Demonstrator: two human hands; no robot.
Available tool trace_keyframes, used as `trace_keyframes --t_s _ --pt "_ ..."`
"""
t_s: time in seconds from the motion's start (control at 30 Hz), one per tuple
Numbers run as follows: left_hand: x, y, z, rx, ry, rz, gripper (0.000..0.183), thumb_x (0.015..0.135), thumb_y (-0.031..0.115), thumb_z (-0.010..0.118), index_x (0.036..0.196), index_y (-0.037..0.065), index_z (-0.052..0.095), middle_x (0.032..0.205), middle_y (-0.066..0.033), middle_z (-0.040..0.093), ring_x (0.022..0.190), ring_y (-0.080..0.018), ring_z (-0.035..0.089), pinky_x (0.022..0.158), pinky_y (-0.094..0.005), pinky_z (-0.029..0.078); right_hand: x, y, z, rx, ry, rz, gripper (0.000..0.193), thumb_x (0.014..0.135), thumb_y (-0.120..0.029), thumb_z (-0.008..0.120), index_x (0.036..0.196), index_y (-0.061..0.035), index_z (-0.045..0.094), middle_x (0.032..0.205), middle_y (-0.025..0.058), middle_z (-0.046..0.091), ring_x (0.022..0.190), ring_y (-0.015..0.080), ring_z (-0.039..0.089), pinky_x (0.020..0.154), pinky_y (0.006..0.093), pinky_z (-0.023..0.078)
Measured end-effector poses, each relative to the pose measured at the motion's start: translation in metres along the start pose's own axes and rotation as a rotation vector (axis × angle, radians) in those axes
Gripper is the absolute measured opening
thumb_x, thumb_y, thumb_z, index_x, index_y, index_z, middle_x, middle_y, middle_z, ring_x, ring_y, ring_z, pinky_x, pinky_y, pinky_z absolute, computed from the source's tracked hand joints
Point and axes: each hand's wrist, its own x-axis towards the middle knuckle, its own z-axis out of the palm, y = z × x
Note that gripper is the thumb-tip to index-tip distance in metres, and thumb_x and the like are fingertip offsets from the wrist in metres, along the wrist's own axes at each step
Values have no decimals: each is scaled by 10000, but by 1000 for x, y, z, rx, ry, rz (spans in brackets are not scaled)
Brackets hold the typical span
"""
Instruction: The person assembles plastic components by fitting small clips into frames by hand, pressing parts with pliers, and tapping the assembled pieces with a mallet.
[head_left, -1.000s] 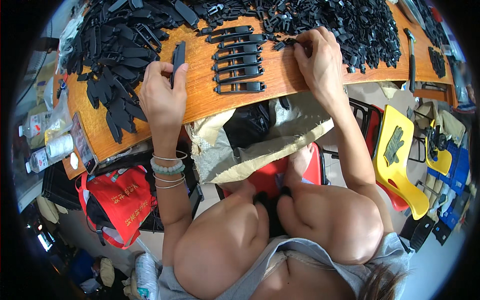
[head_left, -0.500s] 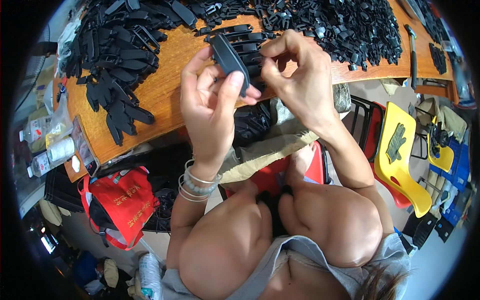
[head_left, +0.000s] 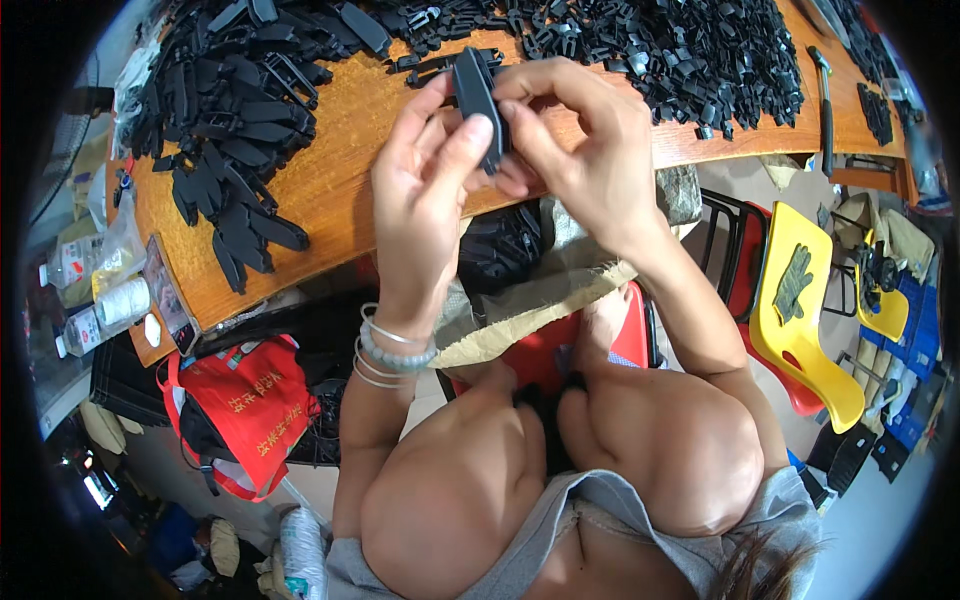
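Note:
A long, narrow black plastic part (head_left: 477,100) is held upright over the front of the table, its smooth grey-black face turned toward me. My left hand (head_left: 425,195) grips it between the thumb and the curled fingers. At the part's right edge, my right hand (head_left: 605,150) has its thumb and index finger closed together against it. Whatever the right fingertips pinch is hidden behind the part. Beyond the hands, a few similar black pieces (head_left: 430,66) lie on the wood.
Larger black parts (head_left: 230,120) are heaped on the table (head_left: 345,160) at left, and small black clips (head_left: 700,70) at right. A hammer (head_left: 825,110) lies near the right edge. Below hangs an open cloth bag (head_left: 540,315) with black pieces inside. A yellow chair (head_left: 800,350) carries a glove.
My left hand has moved slightly right and up, turning the part more upright. My right hand has come in against its edge; before, the two were apart.

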Motion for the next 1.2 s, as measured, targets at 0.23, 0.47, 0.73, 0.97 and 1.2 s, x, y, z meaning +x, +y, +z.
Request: trace_keyframes --t_s 0.23,0.47,0.73,0.97,1.2 --pt "13 33 -26 61 117 203 375 955 118 520 1259 -81 429 945 -178 617 729 -224 653 668 -299 545 -3 37 -33 15 222 244 137 887 -25 592 985 -4 687 866 100 713 773 129 675 707 242 519" --pt "-4 26 -38 54 179 126 399 957 133 523 1270 -94 428 948 -176 611 707 -201 625 655 -279 512 -13 42 -64 -433 103 239 118 852 -37 641 945 -18 712 844 70 675 742 110 610 708 262 472" --pt "-16 26 -26 123 168 83 400 961 129 499 1284 -92 413 942 -180 606 676 -193 610 633 -280 503 -15 52 -58 -710 -39 106 142 781 -163 705 860 -49 730 841 88 629 873 270 550 794 374 408" --pt "-32 16 -18 -153 -91 -197 573 947 183 532 1396 -61 271 934 -178 578 615 -224 602 507 -305 492 -8 17 -47 -312 -41 211 93 773 -81 721 848 -27 723 802 73 666 761 188 614 704 313 470" --pt "-40 16 4 -126 -121 -241 559 946 161 531 1391 -75 289 922 -161 582 629 -200 621 517 -283 515 -14 -17 -13 58 128 -126 79 757 31 709 802 19 646 753 98 652 588 147 628 494 250 481"
